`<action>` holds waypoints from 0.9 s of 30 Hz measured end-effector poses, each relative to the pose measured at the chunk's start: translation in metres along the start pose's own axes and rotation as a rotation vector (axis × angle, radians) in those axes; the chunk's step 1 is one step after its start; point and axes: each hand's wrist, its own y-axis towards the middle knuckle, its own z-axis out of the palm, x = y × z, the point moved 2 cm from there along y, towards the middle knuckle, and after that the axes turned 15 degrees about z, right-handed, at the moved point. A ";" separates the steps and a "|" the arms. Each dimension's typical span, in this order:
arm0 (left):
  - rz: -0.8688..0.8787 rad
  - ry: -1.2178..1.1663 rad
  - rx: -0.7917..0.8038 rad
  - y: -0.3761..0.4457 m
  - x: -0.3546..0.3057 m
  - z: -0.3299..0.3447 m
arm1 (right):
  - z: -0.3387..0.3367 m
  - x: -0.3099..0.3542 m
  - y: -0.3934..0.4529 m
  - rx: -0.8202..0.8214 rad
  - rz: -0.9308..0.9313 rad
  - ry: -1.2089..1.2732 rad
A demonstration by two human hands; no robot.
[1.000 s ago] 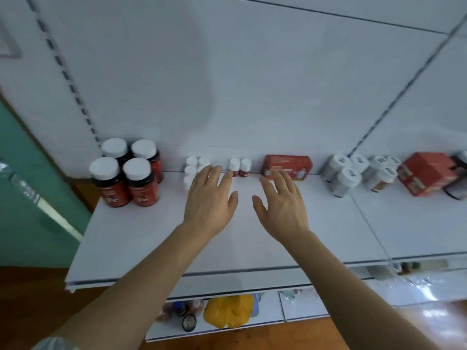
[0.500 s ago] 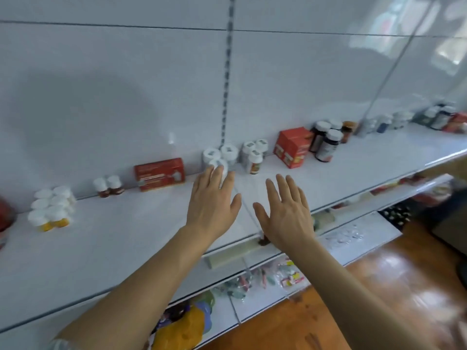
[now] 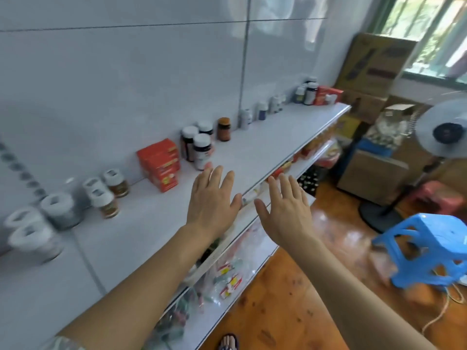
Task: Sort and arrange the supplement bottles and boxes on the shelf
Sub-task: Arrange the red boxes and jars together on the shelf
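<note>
- Both hands were seen spread flat, palms down, nothing held: left hand [image 3: 213, 198] over the shelf [image 3: 265, 145] front, right hand [image 3: 285, 208] past the shelf edge, above the lower tier.
- Change noted against the earlier frames: view was swung rightward along the shelf; the four large red bottles seen a second ago were no longer in frame, and the far end with cardboard cartons [image 3: 374, 61], a fan [image 3: 447, 131] and a blue stool [image 3: 427, 243] was brought in.
- Hand pose was unchanged throughout; nothing was picked up.
- Red boxes [image 3: 160, 164] lay at 11 o'clock of the left hand, dark bottles [image 3: 198, 146] at 12, white-capped bottles [image 3: 108, 193] at 9.
- Judged: stock was being surveyed, sorting not yet begun.
</note>
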 end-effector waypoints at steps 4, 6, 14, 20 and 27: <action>0.061 -0.049 0.015 0.088 -0.024 0.032 | -0.007 -0.052 0.067 -0.038 0.090 -0.038; 0.106 -0.055 0.028 0.132 -0.034 0.044 | -0.014 -0.073 0.102 -0.058 0.125 -0.051; 0.180 -0.076 0.049 0.284 -0.085 0.102 | -0.010 -0.163 0.215 -0.074 0.208 -0.050; 0.171 -0.084 0.073 0.397 -0.124 0.162 | 0.007 -0.247 0.320 -0.096 0.188 -0.036; 0.088 -0.108 0.029 0.517 -0.164 0.213 | 0.002 -0.335 0.451 -0.063 0.093 -0.028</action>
